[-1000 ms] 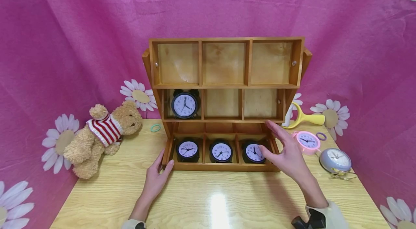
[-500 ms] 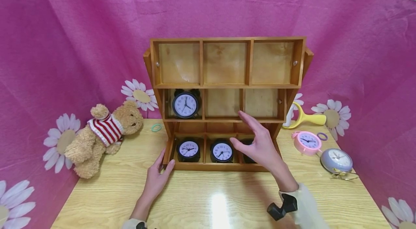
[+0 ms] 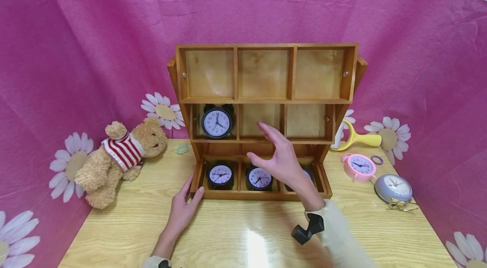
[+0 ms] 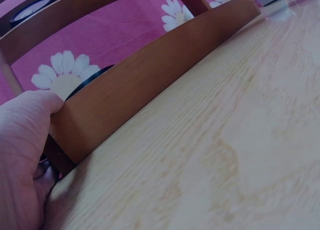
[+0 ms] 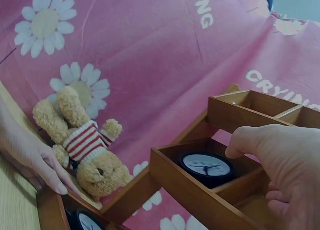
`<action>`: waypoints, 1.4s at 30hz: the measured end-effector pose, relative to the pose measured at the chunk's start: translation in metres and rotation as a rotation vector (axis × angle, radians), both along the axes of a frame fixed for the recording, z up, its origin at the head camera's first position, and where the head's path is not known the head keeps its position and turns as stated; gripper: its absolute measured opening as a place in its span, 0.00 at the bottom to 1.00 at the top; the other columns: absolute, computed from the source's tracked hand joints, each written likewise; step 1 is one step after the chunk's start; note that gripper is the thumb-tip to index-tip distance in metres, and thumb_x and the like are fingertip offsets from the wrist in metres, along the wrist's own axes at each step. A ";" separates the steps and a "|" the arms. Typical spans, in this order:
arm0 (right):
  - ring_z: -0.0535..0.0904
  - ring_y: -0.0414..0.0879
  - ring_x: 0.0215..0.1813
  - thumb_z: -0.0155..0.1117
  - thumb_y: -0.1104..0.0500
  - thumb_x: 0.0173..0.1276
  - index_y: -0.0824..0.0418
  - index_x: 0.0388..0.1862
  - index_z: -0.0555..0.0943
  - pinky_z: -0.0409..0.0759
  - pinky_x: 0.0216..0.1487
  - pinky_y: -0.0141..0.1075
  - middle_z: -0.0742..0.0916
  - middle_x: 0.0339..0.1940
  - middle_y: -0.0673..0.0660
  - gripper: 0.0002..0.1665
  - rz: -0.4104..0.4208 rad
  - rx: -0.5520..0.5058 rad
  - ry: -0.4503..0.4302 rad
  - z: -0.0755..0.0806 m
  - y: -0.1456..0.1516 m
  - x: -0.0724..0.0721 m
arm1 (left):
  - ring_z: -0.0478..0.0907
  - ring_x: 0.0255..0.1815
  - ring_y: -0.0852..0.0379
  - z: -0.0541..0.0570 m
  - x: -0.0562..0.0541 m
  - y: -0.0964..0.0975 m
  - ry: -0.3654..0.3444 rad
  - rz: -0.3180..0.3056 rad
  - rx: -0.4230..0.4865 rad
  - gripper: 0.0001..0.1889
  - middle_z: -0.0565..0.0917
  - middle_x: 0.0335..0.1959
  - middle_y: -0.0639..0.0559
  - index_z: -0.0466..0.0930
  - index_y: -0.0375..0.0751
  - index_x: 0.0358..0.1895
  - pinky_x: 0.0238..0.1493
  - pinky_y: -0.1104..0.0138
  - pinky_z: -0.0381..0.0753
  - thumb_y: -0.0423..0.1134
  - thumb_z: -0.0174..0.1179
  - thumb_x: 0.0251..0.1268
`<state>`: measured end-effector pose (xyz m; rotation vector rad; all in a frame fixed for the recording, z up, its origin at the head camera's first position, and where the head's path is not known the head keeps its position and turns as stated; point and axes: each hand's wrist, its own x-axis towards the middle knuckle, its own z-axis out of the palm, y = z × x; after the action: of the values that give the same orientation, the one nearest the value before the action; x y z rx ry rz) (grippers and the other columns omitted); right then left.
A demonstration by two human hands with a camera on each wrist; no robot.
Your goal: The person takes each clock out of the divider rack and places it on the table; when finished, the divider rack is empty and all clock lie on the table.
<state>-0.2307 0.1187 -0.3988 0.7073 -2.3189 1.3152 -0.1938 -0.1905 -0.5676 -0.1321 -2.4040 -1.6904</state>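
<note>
A tiered wooden shelf [image 3: 266, 101] with three rows of compartments stands on the table. My left hand [image 3: 181, 209] grips the front left corner of its bottom tier, the thumb [image 4: 50, 100] at the front board in the left wrist view. My right hand [image 3: 283, 162] is raised before the middle tier with thumb and fingers spread, holding nothing. A black alarm clock [image 3: 216, 123] sits in the middle tier's left compartment. The bottom tier bears a left clock [image 3: 220, 175], a middle clock [image 3: 259, 179] and a right clock [image 3: 310, 175], the last mostly hidden by my right hand and wrist.
A teddy bear [image 3: 123, 156] in a striped sweater and a green ring [image 3: 182, 146] lie left. On the right are a yellow-handled peeler-like tool [image 3: 361, 138], a pink alarm clock [image 3: 359, 167], a purple ring [image 3: 376, 156] and a blue-grey clock [image 3: 393, 187]. Pink cloth [image 3: 266, 6] hangs behind.
My right hand has moved left, from the right end of the shelf to in front of its middle, fingers still apart. The left hand has stayed at the corner.
</note>
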 end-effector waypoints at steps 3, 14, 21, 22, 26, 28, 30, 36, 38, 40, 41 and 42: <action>0.76 0.60 0.71 0.81 0.56 0.60 0.66 0.77 0.70 0.77 0.72 0.53 0.77 0.75 0.62 0.49 0.024 -0.001 -0.004 -0.001 -0.011 -0.005 | 0.69 0.75 0.41 0.000 0.000 0.000 0.001 0.003 0.009 0.34 0.69 0.77 0.36 0.63 0.35 0.80 0.73 0.49 0.69 0.41 0.63 0.77; 0.79 0.59 0.68 0.80 0.56 0.60 0.71 0.73 0.73 0.81 0.67 0.50 0.80 0.70 0.67 0.46 0.034 0.035 0.150 0.003 -0.048 -0.027 | 0.67 0.75 0.39 0.001 0.000 0.000 -0.018 0.002 0.006 0.36 0.67 0.77 0.36 0.62 0.35 0.80 0.72 0.46 0.70 0.40 0.64 0.76; 0.80 0.60 0.67 0.80 0.60 0.60 0.74 0.71 0.73 0.81 0.68 0.48 0.82 0.67 0.70 0.43 0.035 0.029 0.238 0.010 -0.065 -0.034 | 0.65 0.77 0.38 0.000 -0.001 -0.001 -0.019 0.009 -0.018 0.36 0.66 0.78 0.37 0.62 0.35 0.81 0.72 0.46 0.70 0.43 0.64 0.77; 0.80 0.60 0.67 0.80 0.60 0.60 0.74 0.71 0.73 0.80 0.68 0.48 0.82 0.67 0.70 0.44 0.032 0.039 0.224 0.011 -0.068 -0.035 | 0.65 0.76 0.38 -0.001 -0.002 -0.001 -0.016 0.009 -0.018 0.36 0.66 0.78 0.37 0.62 0.36 0.81 0.72 0.46 0.70 0.43 0.64 0.77; 0.78 0.61 0.70 0.80 0.58 0.59 0.75 0.72 0.72 0.78 0.71 0.48 0.81 0.68 0.71 0.45 -0.019 0.110 0.198 0.016 -0.079 -0.038 | 0.65 0.76 0.38 -0.002 -0.001 -0.001 -0.018 0.018 -0.027 0.36 0.66 0.79 0.37 0.62 0.36 0.81 0.72 0.46 0.69 0.44 0.64 0.77; 0.76 0.63 0.70 0.80 0.57 0.58 0.75 0.71 0.72 0.76 0.73 0.50 0.80 0.68 0.72 0.46 -0.055 0.153 0.208 0.019 -0.084 -0.040 | 0.66 0.76 0.38 -0.002 -0.001 -0.001 -0.019 0.020 -0.027 0.36 0.66 0.79 0.37 0.62 0.36 0.81 0.73 0.46 0.69 0.44 0.64 0.77; 0.75 0.64 0.70 0.82 0.56 0.57 0.75 0.71 0.72 0.74 0.74 0.52 0.80 0.68 0.72 0.47 -0.095 0.207 0.224 0.019 -0.089 -0.042 | 0.66 0.76 0.38 -0.001 -0.001 -0.002 -0.016 0.021 -0.023 0.36 0.66 0.78 0.37 0.62 0.36 0.80 0.72 0.46 0.69 0.44 0.64 0.77; 0.76 0.64 0.65 0.86 0.49 0.53 0.74 0.68 0.73 0.75 0.71 0.52 0.80 0.64 0.70 0.51 -0.233 0.372 0.331 0.014 -0.101 -0.051 | 0.67 0.75 0.40 -0.002 -0.002 -0.003 -0.013 0.014 -0.002 0.36 0.67 0.78 0.37 0.62 0.35 0.80 0.73 0.48 0.69 0.43 0.64 0.76; 0.77 0.63 0.61 0.87 0.45 0.52 0.74 0.67 0.73 0.78 0.66 0.50 0.81 0.62 0.70 0.53 -0.293 0.412 0.376 0.011 -0.104 -0.053 | 0.68 0.75 0.40 -0.002 -0.002 -0.003 -0.005 0.011 0.003 0.36 0.67 0.77 0.36 0.62 0.34 0.80 0.72 0.48 0.69 0.42 0.64 0.76; 0.78 0.61 0.58 0.87 0.42 0.50 0.73 0.66 0.74 0.79 0.62 0.49 0.82 0.59 0.69 0.54 -0.344 0.440 0.409 0.009 -0.107 -0.054 | 0.68 0.74 0.40 -0.003 -0.002 -0.002 -0.001 0.008 0.008 0.36 0.68 0.77 0.36 0.62 0.34 0.80 0.72 0.48 0.70 0.42 0.65 0.76; 0.78 0.61 0.57 0.87 0.41 0.50 0.74 0.65 0.74 0.78 0.61 0.48 0.82 0.58 0.69 0.55 -0.363 0.450 0.422 0.008 -0.109 -0.054 | 0.69 0.74 0.40 -0.002 -0.002 -0.002 0.002 0.008 0.007 0.36 0.68 0.77 0.35 0.62 0.34 0.80 0.72 0.48 0.70 0.42 0.65 0.76; 0.78 0.61 0.56 0.87 0.40 0.49 0.74 0.65 0.75 0.78 0.60 0.48 0.83 0.57 0.68 0.55 -0.379 0.456 0.431 0.008 -0.110 -0.054 | 0.69 0.74 0.40 -0.003 -0.002 -0.002 0.001 0.007 0.007 0.36 0.68 0.77 0.35 0.62 0.34 0.80 0.72 0.48 0.70 0.42 0.65 0.76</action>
<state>-0.2850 0.0091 -0.3905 0.5693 -2.2478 0.4202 -0.1958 -0.1927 -0.5702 -0.1231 -2.3944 -1.6958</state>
